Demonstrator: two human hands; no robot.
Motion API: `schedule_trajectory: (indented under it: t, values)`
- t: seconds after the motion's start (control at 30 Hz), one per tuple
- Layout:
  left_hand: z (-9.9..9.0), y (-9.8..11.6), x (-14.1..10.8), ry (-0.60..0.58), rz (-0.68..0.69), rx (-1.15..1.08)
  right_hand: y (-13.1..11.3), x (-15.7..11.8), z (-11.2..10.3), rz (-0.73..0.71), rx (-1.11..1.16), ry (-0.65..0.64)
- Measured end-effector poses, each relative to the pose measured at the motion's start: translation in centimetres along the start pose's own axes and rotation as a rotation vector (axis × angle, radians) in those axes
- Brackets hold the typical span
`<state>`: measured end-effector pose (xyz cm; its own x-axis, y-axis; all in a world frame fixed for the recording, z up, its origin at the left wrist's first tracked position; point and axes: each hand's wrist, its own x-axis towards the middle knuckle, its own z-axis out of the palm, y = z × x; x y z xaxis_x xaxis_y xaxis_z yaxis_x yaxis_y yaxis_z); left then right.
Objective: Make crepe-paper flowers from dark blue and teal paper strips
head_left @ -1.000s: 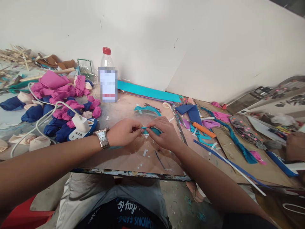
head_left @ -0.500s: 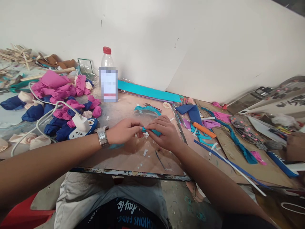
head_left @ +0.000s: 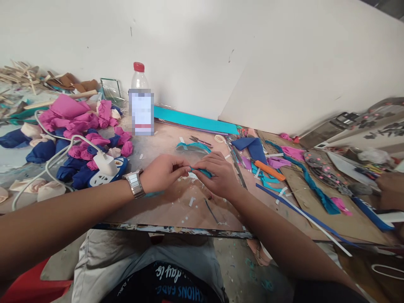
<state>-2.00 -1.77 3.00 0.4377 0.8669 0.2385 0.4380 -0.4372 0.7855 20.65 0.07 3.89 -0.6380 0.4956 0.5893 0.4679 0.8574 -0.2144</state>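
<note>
My left hand (head_left: 162, 173), with a metal watch (head_left: 135, 184) on its wrist, pinches one end of a turquoise strip (head_left: 206, 173) between thumb and finger. Close against it, my right hand (head_left: 218, 173) grips the same strip, and its fingers hide most of the piece. Whether the strip is paper or cloth I cannot tell. Just beyond my hands, a curved turquoise band (head_left: 197, 145) lies on the table with a white piece on it. A small white scrap (head_left: 191, 202) lies on the tabletop nearer to me.
Pink and blue crumpled bundles (head_left: 69, 115) and a power strip (head_left: 104, 176) with a white plug are at left. A bottle (head_left: 139, 80) with a red cap stands by the wall. To the right lie an orange-handled tool (head_left: 268, 169), a roll of tape (head_left: 220, 139) and a twisted teal strip (head_left: 311, 181).
My fingers have shifted slightly on the turquoise strip, and my left thumb now lies straighter along it. The view has moved a little; both hands keep their hold.
</note>
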Motion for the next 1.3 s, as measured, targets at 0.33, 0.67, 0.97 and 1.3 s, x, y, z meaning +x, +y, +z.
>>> schedule_trajectory:
  t: [0.33,0.67,0.97,1.3]
  values:
    - [0.15,-0.27,-0.39,0.113,0.230,0.443,0.20,-0.55,0.80,0.100,0.035,0.008]
    - [0.28,0.43,-0.42,0.060,0.100,0.220,0.13,-0.61,0.94,0.097,0.019,-0.063]
    - [0.64,-0.31,0.41,-0.246,-0.324,-0.633,0.24,-0.38,0.62,-0.007,-0.032,-0.035]
    - [0.31,-0.03,0.19,-0.155,-0.152,-0.237,0.34,-0.37,0.73,0.020,-0.019,-0.061]
